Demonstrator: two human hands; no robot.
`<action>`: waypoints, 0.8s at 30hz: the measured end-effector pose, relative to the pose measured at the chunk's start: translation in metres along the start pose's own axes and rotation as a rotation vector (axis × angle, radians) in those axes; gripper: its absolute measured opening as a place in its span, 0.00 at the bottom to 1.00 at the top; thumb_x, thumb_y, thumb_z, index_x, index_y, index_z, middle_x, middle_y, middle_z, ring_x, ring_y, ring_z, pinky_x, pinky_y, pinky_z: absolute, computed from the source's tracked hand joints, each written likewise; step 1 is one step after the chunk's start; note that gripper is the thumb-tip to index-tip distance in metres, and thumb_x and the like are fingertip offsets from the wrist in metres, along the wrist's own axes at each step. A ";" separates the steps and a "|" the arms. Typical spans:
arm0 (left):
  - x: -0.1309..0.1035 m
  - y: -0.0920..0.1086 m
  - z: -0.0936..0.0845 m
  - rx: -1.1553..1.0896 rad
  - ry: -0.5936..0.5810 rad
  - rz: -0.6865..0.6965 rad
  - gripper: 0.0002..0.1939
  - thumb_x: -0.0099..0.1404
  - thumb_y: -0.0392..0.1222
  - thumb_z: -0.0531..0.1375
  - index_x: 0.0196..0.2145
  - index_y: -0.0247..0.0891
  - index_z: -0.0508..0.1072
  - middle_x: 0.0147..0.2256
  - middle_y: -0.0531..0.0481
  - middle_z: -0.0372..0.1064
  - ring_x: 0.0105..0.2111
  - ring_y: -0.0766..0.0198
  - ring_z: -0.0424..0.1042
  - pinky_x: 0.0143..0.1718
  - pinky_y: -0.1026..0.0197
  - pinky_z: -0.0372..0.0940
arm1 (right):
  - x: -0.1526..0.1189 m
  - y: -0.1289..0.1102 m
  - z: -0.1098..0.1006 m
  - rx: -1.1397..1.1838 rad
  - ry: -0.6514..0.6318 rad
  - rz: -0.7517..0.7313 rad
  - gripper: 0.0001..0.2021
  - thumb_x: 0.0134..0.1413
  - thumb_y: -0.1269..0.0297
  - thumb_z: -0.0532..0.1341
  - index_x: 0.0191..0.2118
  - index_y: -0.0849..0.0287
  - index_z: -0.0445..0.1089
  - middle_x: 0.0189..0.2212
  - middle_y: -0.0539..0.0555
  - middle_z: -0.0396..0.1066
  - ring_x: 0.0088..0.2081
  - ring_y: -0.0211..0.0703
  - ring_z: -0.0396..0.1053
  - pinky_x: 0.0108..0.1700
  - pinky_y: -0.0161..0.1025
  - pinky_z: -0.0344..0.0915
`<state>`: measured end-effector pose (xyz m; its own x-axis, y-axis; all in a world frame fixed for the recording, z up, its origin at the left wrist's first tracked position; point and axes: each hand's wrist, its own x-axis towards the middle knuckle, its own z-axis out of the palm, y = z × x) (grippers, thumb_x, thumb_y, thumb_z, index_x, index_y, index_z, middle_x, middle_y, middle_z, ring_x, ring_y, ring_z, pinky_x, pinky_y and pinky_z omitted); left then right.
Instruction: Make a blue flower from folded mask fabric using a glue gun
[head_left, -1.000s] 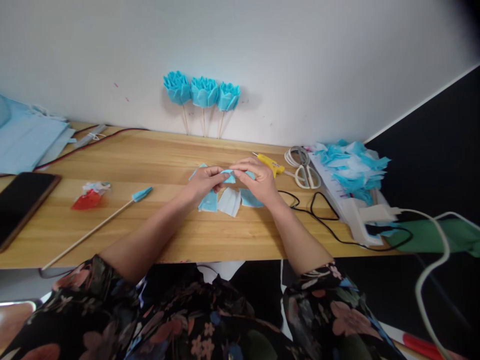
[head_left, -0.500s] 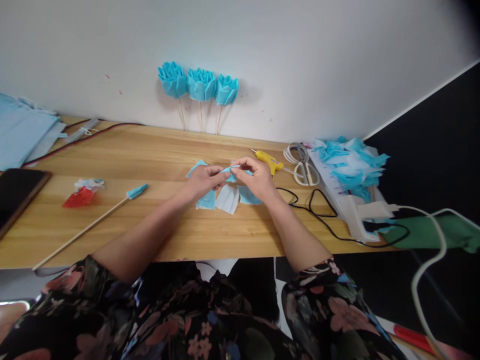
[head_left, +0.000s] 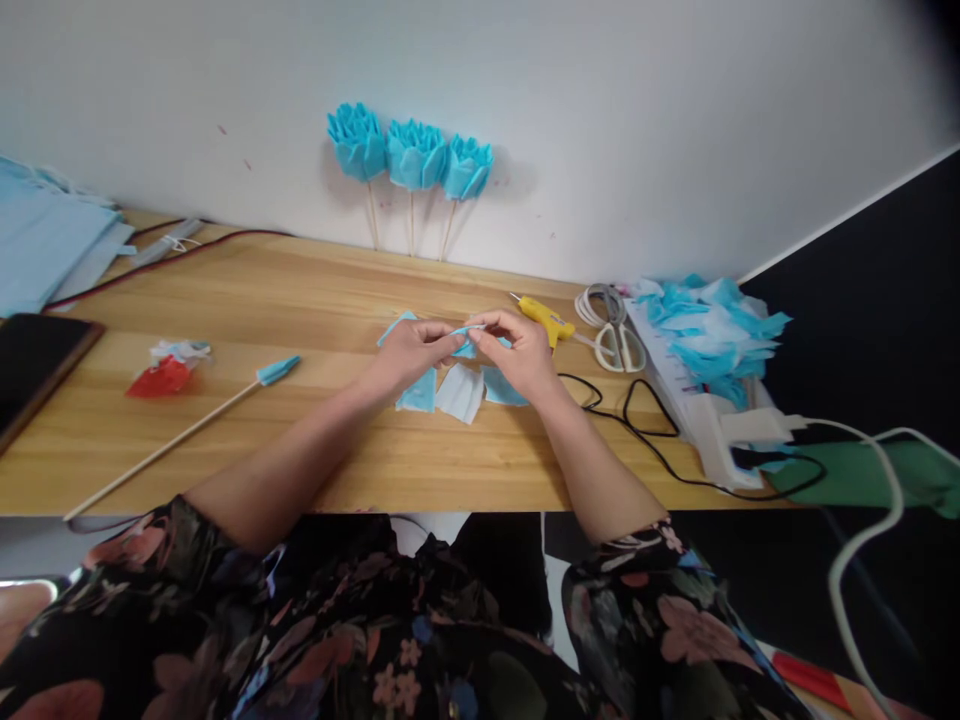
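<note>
Between my two hands is a small folded piece of blue fabric [head_left: 466, 332]. My left hand [head_left: 412, 352] pinches its left end between thumb and fingers, and my right hand [head_left: 519, 348] pinches the right end. Several cut pieces lie on the table below and around my hands: a white one [head_left: 460, 393], a blue one [head_left: 417, 391] to its left and another blue one [head_left: 504, 387] to its right. A yellow glue gun [head_left: 547, 318] rests just beyond my right hand. Parts of the pieces are hidden under my fingers.
Three blue fabric flowers on sticks [head_left: 411, 155] lean against the wall. At left lie a stick with a blue tip [head_left: 187, 432], a red plastic packet [head_left: 166, 372], a phone [head_left: 41, 375] and face masks [head_left: 52, 240]. Scissors [head_left: 616, 335], fabric scraps [head_left: 712, 330] and a power strip [head_left: 711, 440] stand right.
The view has shifted slightly. My hands stay together over the cut pieces, both still pinching the blue fabric piece, with only small finger movement.
</note>
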<state>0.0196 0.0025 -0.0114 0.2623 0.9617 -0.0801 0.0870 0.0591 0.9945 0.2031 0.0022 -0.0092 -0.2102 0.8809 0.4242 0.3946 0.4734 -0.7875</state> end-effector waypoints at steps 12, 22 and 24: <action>-0.001 0.007 0.000 -0.309 0.003 -0.159 0.12 0.65 0.36 0.62 0.23 0.35 0.74 0.19 0.52 0.69 0.20 0.71 0.66 0.26 0.66 0.60 | 0.001 -0.002 -0.005 -0.239 -0.024 -0.303 0.11 0.63 0.67 0.60 0.44 0.48 0.80 0.41 0.50 0.81 0.44 0.45 0.76 0.49 0.48 0.70; 0.001 0.005 -0.003 -0.506 -0.036 -0.135 0.06 0.62 0.36 0.64 0.28 0.32 0.76 0.25 0.50 0.73 0.25 0.68 0.71 0.30 0.63 0.64 | 0.001 0.000 -0.005 -0.266 -0.059 -0.291 0.16 0.63 0.68 0.57 0.49 0.43 0.78 0.47 0.50 0.79 0.49 0.49 0.74 0.54 0.55 0.67; 0.001 0.007 -0.004 -0.533 -0.034 -0.132 0.06 0.62 0.35 0.64 0.28 0.32 0.76 0.25 0.49 0.73 0.25 0.68 0.71 0.31 0.63 0.64 | 0.001 0.002 -0.004 -0.274 -0.061 -0.298 0.17 0.64 0.68 0.56 0.50 0.43 0.78 0.48 0.51 0.79 0.50 0.49 0.73 0.55 0.55 0.67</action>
<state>0.0162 0.0046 -0.0044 0.3141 0.9282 -0.1997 -0.3752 0.3145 0.8720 0.2073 0.0038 -0.0085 -0.4008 0.7075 0.5820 0.5300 0.6972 -0.4826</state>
